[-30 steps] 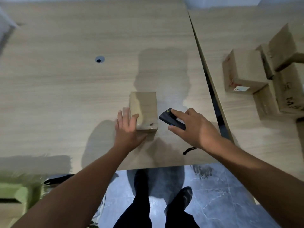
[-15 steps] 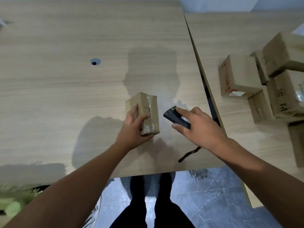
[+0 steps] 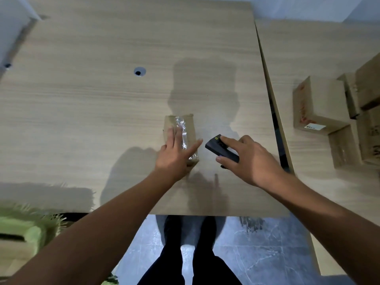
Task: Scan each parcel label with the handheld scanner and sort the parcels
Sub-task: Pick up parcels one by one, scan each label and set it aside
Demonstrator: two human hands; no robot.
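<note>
One small oblong cardboard parcel (image 3: 190, 128), glossy clear tape along its top, is lying on the pale wood-grain table (image 3: 102, 110) | left hand (image 3: 174, 159) is resting on it, fingers straight and spread | right hand (image 3: 253, 159) is gripping the flat black scanner (image 3: 213, 146) just beside it, fingers curled over | brown boxes (image 3: 320, 99) are sitting clustered well right.

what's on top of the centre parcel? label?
On the parcel: a clear tape strip, and the left hand resting flat. No label shows; the part under the hand and the underside are hidden.
</note>
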